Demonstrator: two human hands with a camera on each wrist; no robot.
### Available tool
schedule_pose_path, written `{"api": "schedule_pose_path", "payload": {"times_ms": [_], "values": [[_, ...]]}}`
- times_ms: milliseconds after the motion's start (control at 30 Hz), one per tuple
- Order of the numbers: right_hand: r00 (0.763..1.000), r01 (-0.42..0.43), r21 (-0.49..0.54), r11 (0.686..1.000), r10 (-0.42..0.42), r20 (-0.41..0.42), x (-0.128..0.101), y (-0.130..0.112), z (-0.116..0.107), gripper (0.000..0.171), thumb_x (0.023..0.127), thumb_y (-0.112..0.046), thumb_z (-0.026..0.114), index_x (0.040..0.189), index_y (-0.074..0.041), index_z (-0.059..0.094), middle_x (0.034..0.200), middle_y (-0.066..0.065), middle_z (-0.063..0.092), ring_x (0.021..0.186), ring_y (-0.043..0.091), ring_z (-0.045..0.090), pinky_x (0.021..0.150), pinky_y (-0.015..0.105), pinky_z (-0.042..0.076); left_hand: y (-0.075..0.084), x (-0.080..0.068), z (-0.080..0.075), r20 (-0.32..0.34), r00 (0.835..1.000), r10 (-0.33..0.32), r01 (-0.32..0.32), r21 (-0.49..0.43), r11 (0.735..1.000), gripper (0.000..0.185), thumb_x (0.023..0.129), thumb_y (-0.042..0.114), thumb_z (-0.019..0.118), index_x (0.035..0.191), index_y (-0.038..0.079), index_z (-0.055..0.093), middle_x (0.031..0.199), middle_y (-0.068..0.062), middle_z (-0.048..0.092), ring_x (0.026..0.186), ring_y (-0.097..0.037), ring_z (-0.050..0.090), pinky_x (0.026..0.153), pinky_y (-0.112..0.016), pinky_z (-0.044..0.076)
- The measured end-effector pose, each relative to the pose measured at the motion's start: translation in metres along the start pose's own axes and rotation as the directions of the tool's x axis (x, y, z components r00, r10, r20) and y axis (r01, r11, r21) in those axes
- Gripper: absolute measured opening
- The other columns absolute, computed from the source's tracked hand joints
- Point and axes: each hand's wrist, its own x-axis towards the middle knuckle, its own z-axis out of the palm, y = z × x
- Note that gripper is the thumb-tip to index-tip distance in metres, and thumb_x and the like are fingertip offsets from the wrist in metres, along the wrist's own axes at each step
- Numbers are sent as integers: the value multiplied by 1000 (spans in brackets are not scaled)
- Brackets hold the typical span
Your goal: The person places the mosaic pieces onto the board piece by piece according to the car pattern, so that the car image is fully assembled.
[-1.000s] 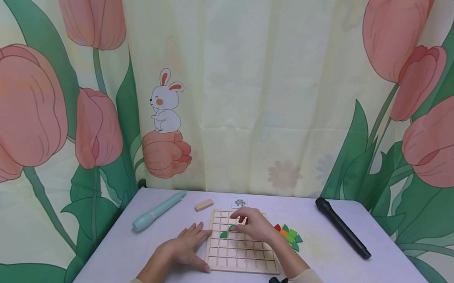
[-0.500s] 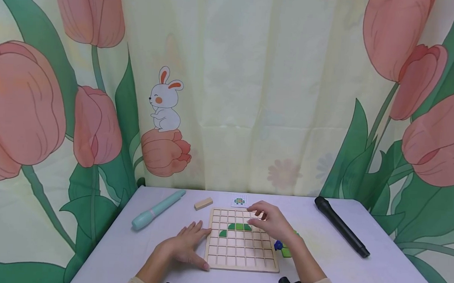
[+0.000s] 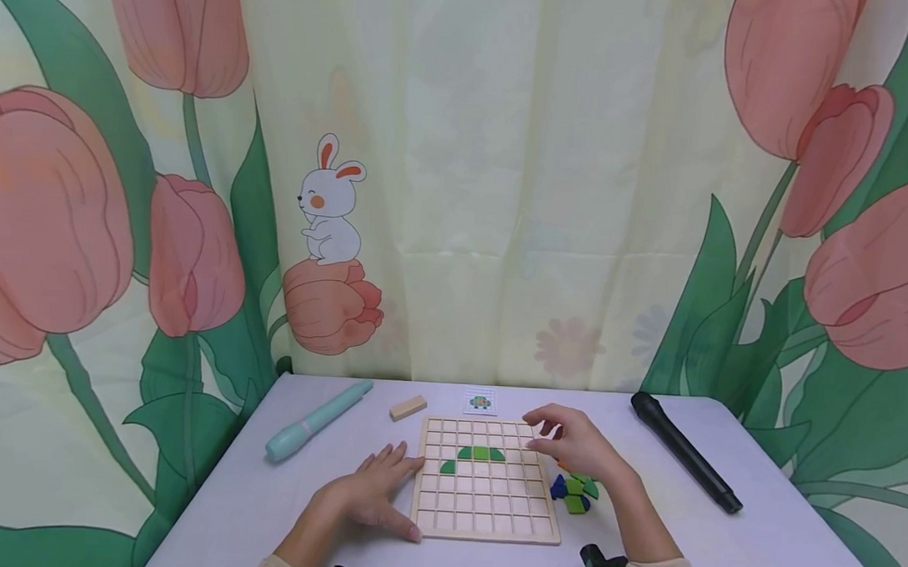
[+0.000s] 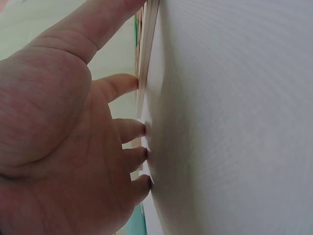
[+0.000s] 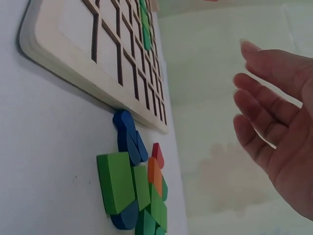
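A wooden grid board lies flat on the table. In its upper left part sit a light green square block with a dark green rounded block on either side, and another dark green rounded block one row lower. My left hand rests at the board's left side with spread fingers; its index fingertip touches the edge. Over the board's upper right corner hovers my right hand. In the right wrist view its fingers bend loosely, thumb apart, with nothing between them.
Several green, blue, orange and red blocks lie right of the board. Behind it are a small pattern card and a plain wooden block. A mint-coloured stick-like object lies left, a black microphone-like stick right.
My right hand has drawn back to the right across the board. The light green square, the right-hand dark green block and the blue blocks have come into view. My left hand stays put.
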Motion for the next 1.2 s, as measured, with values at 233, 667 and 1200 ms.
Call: {"api": "schedule_pose_path", "payload": {"times_ms": [233, 667, 1200], "values": [[990, -59, -14, 998, 61, 126, -6, 12, -13, 35, 87, -10, 82, 122, -12, 74, 113, 11, 72, 91, 21, 58, 69, 30, 54, 1, 1, 1, 1, 1000, -8, 8, -1, 1000, 109, 71, 66, 87, 158, 18, 42, 170, -23, 24, 160, -45, 16, 126, -67, 16], [934, -52, 26, 998, 39, 354, -18, 40, -29, 35, 78, -2, 87, 111, -4, 76, 91, 12, 68, 80, 17, 55, 66, 25, 47, 0, 1, 0, 6, 1000, -10, 10, -6, 1000, 110, 71, 66, 87, 159, 19, 42, 171, -23, 23, 160, -45, 15, 127, -67, 15], [886, -170, 1, 985, 152, 439, -23, 53, -24, 24, 72, 1, 91, 90, -9, 78, 78, 3, 59, 81, 21, 52, 70, 33, 38, -2, 5, 1, 9, 1000, -19, 19, -1, 1000, 111, 69, 66, 87, 159, 20, 42, 171, -23, 24, 160, -45, 15, 127, -67, 15]]}}
